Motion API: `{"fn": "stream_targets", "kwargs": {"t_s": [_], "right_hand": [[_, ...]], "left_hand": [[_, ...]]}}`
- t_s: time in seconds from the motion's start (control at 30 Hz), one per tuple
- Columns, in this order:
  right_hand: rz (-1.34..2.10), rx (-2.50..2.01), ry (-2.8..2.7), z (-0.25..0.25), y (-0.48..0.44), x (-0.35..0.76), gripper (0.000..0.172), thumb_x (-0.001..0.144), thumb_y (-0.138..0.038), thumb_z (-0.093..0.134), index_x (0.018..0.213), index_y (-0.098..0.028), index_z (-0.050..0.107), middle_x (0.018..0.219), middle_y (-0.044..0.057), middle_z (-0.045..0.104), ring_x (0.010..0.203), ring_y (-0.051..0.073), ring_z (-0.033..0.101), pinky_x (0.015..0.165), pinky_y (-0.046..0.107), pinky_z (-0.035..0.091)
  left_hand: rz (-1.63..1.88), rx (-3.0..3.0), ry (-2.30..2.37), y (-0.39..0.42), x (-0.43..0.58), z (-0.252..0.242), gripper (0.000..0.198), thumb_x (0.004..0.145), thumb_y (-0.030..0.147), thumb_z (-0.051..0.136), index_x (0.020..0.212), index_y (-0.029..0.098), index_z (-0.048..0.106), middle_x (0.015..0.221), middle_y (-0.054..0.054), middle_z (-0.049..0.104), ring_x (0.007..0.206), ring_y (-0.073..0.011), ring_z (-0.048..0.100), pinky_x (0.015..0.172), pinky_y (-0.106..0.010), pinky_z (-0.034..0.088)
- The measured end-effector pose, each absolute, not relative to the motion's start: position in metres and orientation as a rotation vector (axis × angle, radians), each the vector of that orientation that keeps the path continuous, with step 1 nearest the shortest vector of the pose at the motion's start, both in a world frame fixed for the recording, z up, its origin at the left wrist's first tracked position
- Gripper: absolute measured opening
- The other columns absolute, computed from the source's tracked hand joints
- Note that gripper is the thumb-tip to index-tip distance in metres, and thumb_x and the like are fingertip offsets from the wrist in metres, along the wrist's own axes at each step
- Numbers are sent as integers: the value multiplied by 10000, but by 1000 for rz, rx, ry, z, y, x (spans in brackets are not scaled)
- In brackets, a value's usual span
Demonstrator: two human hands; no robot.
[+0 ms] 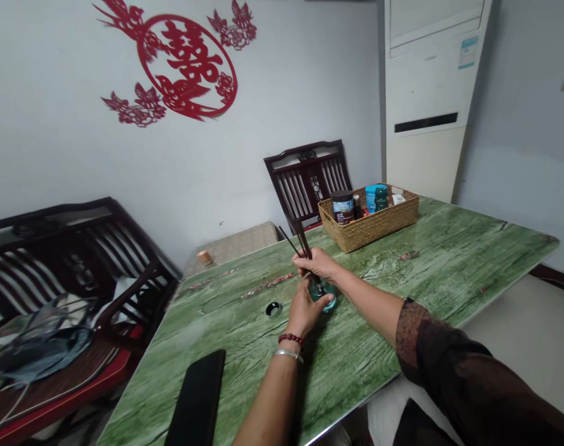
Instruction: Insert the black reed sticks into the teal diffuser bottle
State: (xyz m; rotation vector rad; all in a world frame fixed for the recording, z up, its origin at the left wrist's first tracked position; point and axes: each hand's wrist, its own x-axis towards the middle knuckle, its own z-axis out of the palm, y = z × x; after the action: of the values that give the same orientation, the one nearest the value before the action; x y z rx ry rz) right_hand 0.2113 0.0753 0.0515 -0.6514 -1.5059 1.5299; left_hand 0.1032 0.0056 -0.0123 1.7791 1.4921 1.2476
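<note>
A small blue-green glass diffuser bottle (329, 302) stands on the green marble-patterned table (244, 347). Wrapped around the bottle's side, my left hand (306, 306) holds it, thumb across the front. Just above the bottle's neck, my right hand (319, 263) grips several dark reed sticks (302, 238), whose upper ends fan out up and to the left. Their lower ends reach down to the bottle's neck, partly hidden by my fingers. A small round black cap or ring (273, 308) lies on the table left of my left hand.
A woven basket (372, 229) with jars and bottles sits toward the back right. Near the front left lies a flat black slab-like object (197, 396). Dark wooden chairs (309, 170) stand beyond the table, and a bench (109, 359) with cloth is at left.
</note>
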Motion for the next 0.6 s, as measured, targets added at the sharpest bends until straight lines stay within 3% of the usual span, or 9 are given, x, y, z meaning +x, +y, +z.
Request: {"fn": "stream_targets", "kwargs": {"t_s": [0.1, 0.23, 0.4, 0.5, 0.6], "right_hand": [[1508, -665, -1418, 56, 70, 205, 383, 816, -542, 670, 737, -185, 554, 482, -95, 471, 400, 65, 448, 453, 199, 408], [1315, -607, -1247, 85, 70, 206, 416, 856, -581, 624, 730, -204, 501, 448, -127, 334, 370, 52, 312, 399, 191, 368], [1094, -405, -1305, 141, 65, 240, 422, 914, -618, 556, 795, -219, 492, 505, -112, 320, 414, 59, 313, 424, 177, 344], [775, -596, -1545, 141, 64, 273, 370, 978, -537, 494, 812, -211, 537, 566, -63, 448, 511, 95, 455, 512, 195, 383], [357, -1089, -1931, 104, 65, 305, 204, 959, -363, 578, 854, -194, 621, 784, 31, 667, 793, 183, 641, 691, 253, 449]], "left_hand": [[1250, 1820, 1502, 0, 89, -7, 656, 750, 444, 773, 1317, 157, 611, 1358, -195, 634, 1264, -349, 598, 1072, -514, 446], [1320, 1919, 1815, -6, 48, 3, 439, 951, 473, 498, 1244, 189, 659, 1284, -150, 680, 1203, -305, 627, 1058, -503, 456], [973, 1920, 2236, -12, 14, -3, 410, 810, 296, 652, 1206, 200, 696, 1259, -197, 664, 1173, -395, 617, 991, -562, 458], [924, 1831, 2147, -12, 10, -11, 352, 694, 228, 700, 1042, 229, 756, 1134, -176, 705, 1112, -409, 631, 984, -582, 438], [980, 1809, 2042, -8, 11, -13, 270, 718, 280, 687, 973, 225, 759, 1007, -151, 722, 1085, -374, 638, 982, -545, 452]]}}
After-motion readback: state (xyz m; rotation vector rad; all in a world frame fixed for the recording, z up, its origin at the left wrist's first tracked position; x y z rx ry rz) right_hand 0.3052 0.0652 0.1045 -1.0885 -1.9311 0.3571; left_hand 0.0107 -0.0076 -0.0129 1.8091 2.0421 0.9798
